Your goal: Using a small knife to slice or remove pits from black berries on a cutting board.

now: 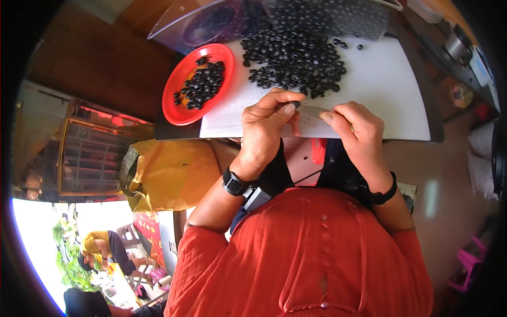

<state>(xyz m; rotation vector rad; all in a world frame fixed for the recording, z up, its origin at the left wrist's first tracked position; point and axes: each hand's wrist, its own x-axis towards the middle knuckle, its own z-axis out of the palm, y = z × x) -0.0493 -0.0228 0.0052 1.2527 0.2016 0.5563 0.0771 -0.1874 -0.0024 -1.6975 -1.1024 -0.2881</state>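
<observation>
A: What do the hands hold?

B: The left hand (266,129) is closed on a small dark bead, pinched between thumb and forefinger. The bead sits at the tip of that pinch, touching one end of a flat grey blade (311,112). The right hand (356,129) is closed on the other end of the blade, so the blade lies between the two hands, just above the near edge of the board.

A: And the surface, from the left?

B: At the left there is one red plate (182,111) with a small heap of black beads (203,84) in it. It touches the left edge of one white board (385,90). On the far part of the board lies a big pile of beads (296,58), too many to count, well apart from the hands. Behind it stands a clear box (185,21) with more beads inside.

A: And the room?

B: Under the plate hangs one yellow bag (169,171). The floor at the right is brownish. At the lower left, two other people (108,251) are by a bright doorway. I see one dark band on each wrist.
</observation>
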